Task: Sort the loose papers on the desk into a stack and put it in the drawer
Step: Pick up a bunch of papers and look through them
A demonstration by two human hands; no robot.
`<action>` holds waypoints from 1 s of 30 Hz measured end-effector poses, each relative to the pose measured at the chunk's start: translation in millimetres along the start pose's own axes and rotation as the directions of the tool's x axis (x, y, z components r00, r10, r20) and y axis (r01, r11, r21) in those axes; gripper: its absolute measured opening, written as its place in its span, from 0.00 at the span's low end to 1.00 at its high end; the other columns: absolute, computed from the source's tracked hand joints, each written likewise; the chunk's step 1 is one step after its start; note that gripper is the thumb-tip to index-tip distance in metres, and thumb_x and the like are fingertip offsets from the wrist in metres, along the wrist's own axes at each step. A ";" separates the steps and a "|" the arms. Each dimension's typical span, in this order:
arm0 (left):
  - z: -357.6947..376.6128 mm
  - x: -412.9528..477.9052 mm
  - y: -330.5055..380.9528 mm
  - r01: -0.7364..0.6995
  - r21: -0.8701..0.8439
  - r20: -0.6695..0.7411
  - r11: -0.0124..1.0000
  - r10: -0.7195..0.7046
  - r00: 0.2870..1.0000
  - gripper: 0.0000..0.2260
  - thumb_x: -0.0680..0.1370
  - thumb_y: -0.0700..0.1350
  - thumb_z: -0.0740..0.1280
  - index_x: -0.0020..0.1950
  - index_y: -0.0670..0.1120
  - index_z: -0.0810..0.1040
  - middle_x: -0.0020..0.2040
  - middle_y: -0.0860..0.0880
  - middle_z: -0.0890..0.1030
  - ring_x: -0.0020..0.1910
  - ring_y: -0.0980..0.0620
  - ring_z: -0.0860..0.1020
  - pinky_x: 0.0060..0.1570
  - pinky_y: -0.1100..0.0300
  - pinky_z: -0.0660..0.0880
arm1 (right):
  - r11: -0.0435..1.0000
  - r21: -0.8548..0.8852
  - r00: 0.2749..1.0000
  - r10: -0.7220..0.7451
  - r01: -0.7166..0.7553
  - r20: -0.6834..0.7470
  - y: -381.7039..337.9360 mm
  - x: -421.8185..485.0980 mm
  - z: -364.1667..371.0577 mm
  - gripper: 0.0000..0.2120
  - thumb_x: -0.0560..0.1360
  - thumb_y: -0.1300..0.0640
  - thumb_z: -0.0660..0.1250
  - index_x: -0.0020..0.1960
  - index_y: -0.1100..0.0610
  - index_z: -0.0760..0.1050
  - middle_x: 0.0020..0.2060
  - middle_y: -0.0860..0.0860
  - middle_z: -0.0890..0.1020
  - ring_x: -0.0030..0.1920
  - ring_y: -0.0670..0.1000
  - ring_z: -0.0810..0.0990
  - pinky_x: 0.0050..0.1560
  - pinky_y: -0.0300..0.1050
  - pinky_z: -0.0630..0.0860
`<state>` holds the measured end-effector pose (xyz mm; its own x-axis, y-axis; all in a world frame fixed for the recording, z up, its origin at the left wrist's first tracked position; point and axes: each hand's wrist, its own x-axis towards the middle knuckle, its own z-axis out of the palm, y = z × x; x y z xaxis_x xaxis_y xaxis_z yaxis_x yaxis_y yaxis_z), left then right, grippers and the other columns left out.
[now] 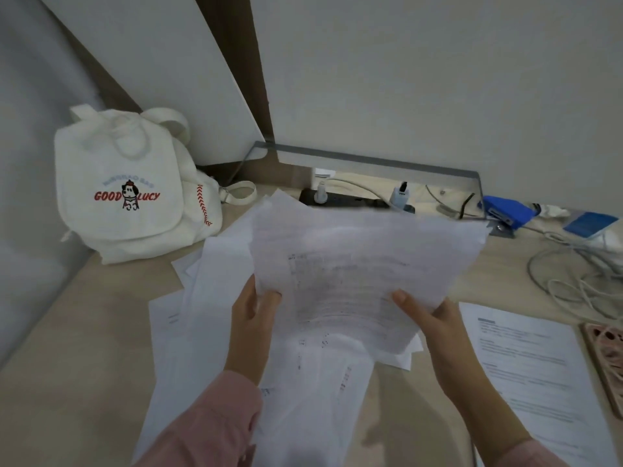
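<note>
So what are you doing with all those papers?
A person in pink sleeves is tidying papers at a light wooden desk. The left hand and right hand each grip a lower corner of an uneven bundle of white printed sheets, held up above the desk. More loose white sheets lie spread underneath, and one printed page lies apart on the right. A white canvas backpack sits in the corner. No drawer is in view.

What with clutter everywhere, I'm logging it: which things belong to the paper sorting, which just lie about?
Job: held papers, left hand, right hand, loose sheets, printed sheet at right.
Lying about: white backpack, power strip, blue object, cables.
</note>
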<state>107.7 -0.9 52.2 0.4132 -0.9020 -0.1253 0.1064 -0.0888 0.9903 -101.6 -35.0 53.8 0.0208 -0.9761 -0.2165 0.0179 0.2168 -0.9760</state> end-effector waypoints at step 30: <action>34.9 -16.3 -33.0 0.098 0.021 0.012 0.995 -0.098 0.995 0.15 0.76 0.31 0.61 0.56 0.48 0.75 0.49 0.53 0.80 0.47 0.61 0.79 0.41 0.76 0.74 | 0.995 -0.014 0.988 0.100 -0.102 -0.121 30.9 -10.2 -11.5 0.11 0.76 0.67 0.57 0.50 0.54 0.75 0.43 0.46 0.79 0.47 0.43 0.77 0.42 0.32 0.71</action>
<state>65.9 2.1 23.6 0.3897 -0.8940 -0.2212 0.1272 -0.1856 0.9743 -112.7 -18.5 25.6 -0.0984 -0.9443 -0.3140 0.0022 0.3154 -0.9490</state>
